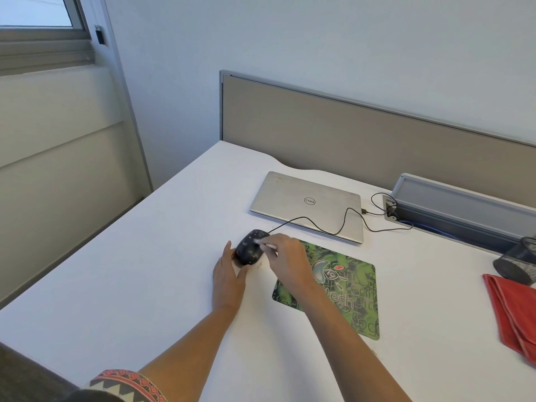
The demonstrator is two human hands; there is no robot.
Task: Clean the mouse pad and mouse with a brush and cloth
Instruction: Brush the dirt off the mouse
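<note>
Status: mid-task, brushing stage on the mouse.

- Black corded mouse (251,248) sits on the white desk (145,271), just left of the green printed rubber mouse pad (348,288), off the pad.
- Left hand (229,281) grips the mouse at its near end, thumb up along the left flank, fingers tucked at the near side. It looks like a steadying hold.
- Right hand (285,262) is closed round a small white brush (265,245); the bristle end touches the top of the mouse shell.
- Pale specks show across the mouse top, so my read is the mouse isn't clean yet. A few crumbs lie on the desk right beside it.
- Pad lies flat, nothing on it apart from the right forearm crossing above. Can't tell from here whether it's been brushed; the busy print hides any dust.
- Folded red cloth (513,311) lies at the far right desk edge, well apart from both hands, beside a dark mesh pen cup (519,262). The fold is tidy, so I'd judge the wipe pass not started.
- The mouse cable (319,224) runs over the closed silver laptop (304,204); slack looks fine.

Left to do, as I judge it: finish brushing the mouse, wipe it with the cloth, wipe the pad, and brush the pad too if that isn't done.
</note>
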